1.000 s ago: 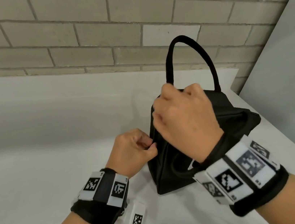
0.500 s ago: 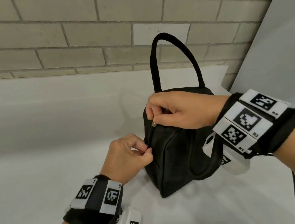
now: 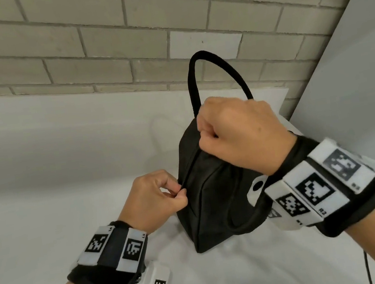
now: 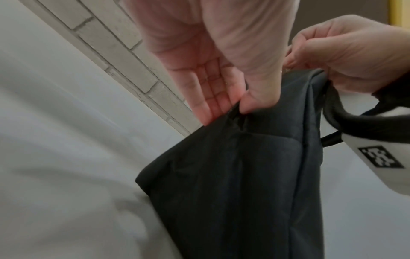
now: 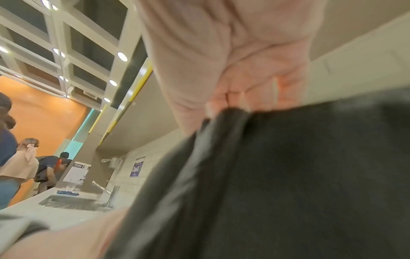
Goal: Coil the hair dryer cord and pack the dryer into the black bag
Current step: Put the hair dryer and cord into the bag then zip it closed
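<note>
The black bag [image 3: 213,198] stands upright on the white table [image 3: 67,182], one handle [image 3: 214,65] arching above it and the other hanging down its right side. My left hand [image 3: 181,189] pinches the fabric at the bag's near left end, by the end of the zipper line; the left wrist view shows thumb and fingers closed on that fold [image 4: 235,108] of the bag [image 4: 233,175]. My right hand [image 3: 204,134] is curled at the bag's top and pinches the zipper pull. The right wrist view is blurred, with fingers [image 5: 226,105] on dark cloth [image 5: 288,175]. The hair dryer is hidden.
A brick wall [image 3: 96,46] runs behind the table and a grey panel [image 3: 352,70] closes the right side. A thin black cable [image 3: 367,265] hangs at lower right. In the right wrist view a sink [image 5: 73,201] and people [image 5: 24,163] are far off.
A second ago the bag's top gaped under my right hand; now it is drawn narrow. The right hand's pinch has moved up along the top. The left hand has kept its pinch.
</note>
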